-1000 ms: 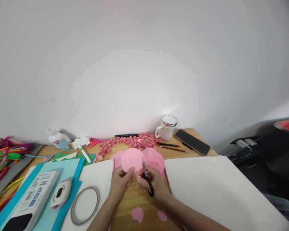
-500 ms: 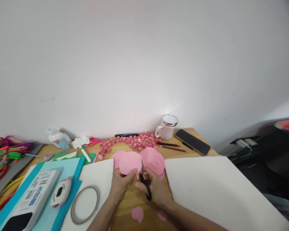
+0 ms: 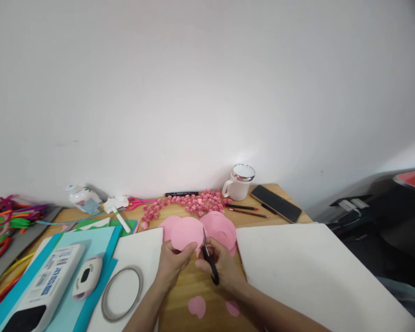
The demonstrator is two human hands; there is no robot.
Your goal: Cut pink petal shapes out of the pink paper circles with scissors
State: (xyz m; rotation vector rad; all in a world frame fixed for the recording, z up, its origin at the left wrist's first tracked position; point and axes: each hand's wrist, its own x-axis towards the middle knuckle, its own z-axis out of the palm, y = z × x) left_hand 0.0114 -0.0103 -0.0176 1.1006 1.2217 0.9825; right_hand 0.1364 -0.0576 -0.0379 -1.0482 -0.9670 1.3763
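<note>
A round piece of pink paper [image 3: 186, 233] is pinched between the thumb and fingers of my left hand [image 3: 175, 262]. My right hand [image 3: 222, 268] is closed around black-handled scissors [image 3: 210, 262], whose blades stand at the paper's right edge. Behind them, more pink paper discs [image 3: 221, 230] lie on the wooden table, one with a curved cut in it. Two small pink paper scraps, one of them a notched scrap [image 3: 197, 307], rest on the table below my hands.
Rolled pink paper coils [image 3: 207, 202] are heaped near the wall, beside a white mug [image 3: 240, 182], pencils and a phone [image 3: 276, 204]. White board [image 3: 311, 267] lies to the right. Leftward are a tape roll [image 3: 121, 295], blue paper [image 3: 102, 258] and pipe cleaners [image 3: 12, 216].
The scissors in my right hand have tilted slightly, their handle shifting a little up and to the right. The left hand and the paper disc stay nearly in place.
</note>
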